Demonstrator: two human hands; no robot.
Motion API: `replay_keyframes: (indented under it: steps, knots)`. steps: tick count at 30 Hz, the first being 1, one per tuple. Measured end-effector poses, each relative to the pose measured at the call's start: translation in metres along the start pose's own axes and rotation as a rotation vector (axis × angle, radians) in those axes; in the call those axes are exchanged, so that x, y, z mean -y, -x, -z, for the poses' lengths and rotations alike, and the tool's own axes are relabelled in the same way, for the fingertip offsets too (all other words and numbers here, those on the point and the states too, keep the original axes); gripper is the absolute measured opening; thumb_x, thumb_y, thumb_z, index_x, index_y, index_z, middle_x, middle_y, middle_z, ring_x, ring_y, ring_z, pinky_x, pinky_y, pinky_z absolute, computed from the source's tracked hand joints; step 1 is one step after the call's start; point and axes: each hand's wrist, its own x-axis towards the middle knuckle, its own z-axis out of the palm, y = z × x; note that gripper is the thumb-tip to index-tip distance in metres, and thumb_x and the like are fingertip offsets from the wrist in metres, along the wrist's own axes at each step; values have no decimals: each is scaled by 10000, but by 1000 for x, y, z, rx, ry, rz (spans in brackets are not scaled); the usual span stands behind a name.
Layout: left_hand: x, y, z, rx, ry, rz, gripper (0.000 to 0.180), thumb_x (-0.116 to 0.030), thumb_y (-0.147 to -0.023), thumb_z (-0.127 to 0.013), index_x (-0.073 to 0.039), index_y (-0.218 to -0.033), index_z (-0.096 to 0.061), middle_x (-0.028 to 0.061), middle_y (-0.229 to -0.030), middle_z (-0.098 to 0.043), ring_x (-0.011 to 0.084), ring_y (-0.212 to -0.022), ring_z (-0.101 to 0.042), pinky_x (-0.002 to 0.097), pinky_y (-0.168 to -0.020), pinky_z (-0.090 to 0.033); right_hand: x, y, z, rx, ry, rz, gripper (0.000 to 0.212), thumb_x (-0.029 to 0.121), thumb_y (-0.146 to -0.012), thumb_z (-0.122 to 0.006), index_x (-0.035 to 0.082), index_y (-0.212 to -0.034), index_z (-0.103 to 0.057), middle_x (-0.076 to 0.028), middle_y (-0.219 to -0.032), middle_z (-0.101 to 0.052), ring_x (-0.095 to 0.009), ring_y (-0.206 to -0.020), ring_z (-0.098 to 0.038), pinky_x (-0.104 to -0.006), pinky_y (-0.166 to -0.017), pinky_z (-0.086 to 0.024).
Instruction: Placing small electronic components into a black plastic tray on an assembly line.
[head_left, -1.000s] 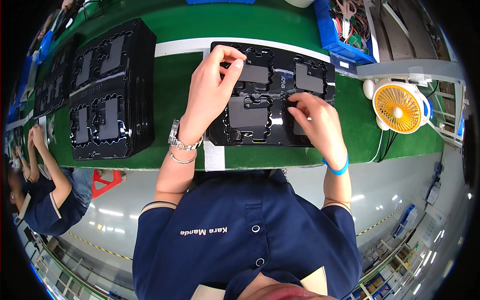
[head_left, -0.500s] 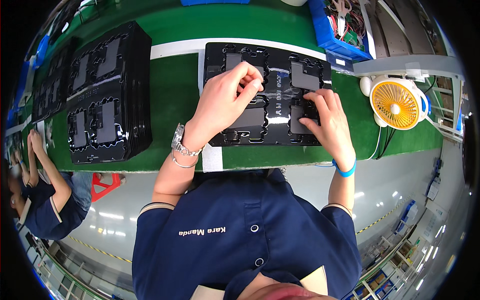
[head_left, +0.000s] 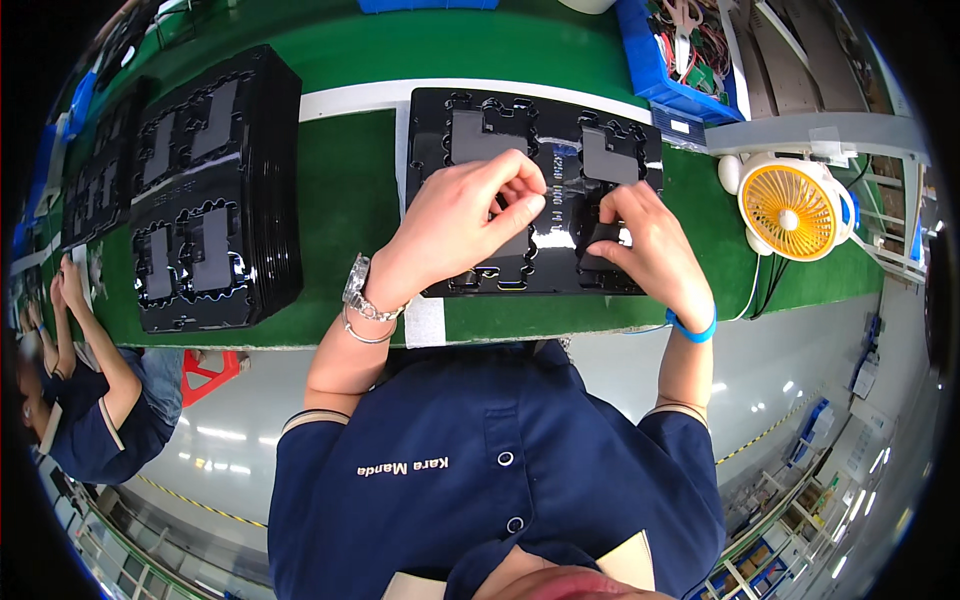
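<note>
A black moulded plastic tray (head_left: 428, 130) lies on the green bench in front of me, with flat dark grey pieces in its pockets. My right hand (head_left: 655, 245) is closed on a dark grey piece (head_left: 606, 236) at the tray's near right pocket, and the piece looks tilted. Over the near left part of the tray hovers my left hand (head_left: 465, 215), thumb and fingertips pressed together. Whatever it may pinch is hidden or too small to name. Another grey piece (head_left: 608, 160) rests in the far right pocket, and one more (head_left: 480, 135) in the far left.
To the left stands a tall stack of black trays (head_left: 270, 190) with grey pieces in the top one. A yellow and white fan (head_left: 790, 215) is at the right, near a blue bin (head_left: 640, 60) of wires and boards. A co-worker (head_left: 110, 400) sits far left.
My right hand has closed on the grey piece and raised it from the near right pocket into a tilt. My left hand has shifted slightly right and nearer to me, still pinched.
</note>
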Motion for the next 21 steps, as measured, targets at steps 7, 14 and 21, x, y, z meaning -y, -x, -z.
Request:
replay_keyframes:
  steps: [7,14,21]
  knots:
    - [2,4,-7,117,54,-81,344,-193,-946,-738,24,-1182,-615,148,-993,-728,208,-891,-728,348,-748,-578,41,-30,-4,-258,-416,15,249,44,-841,-790,-1,-1008,-611,-112,-897,-670,-249,-830,-702,-355,-765,-553]
    - [2,3,3,-113,223,124,272,-194,-959,-715,29,-1071,-609,153,-828,-745,231,-752,-775,347,-699,-586,50,-50,-25,-480,-617,-61,212,62,-942,-711,-5,-1139,-676,-79,-940,-720,-159,-865,-679,-315,-795,-542]
    - [4,5,1,-139,236,81,401,-186,-916,-740,64,-1184,-576,183,-805,-717,312,-714,-744,395,-656,-559,48,-48,-34,-341,-667,-32,163,93,-971,-687,-22,-1086,-691,-110,-932,-719,-198,-853,-705,-325,-797,-547]
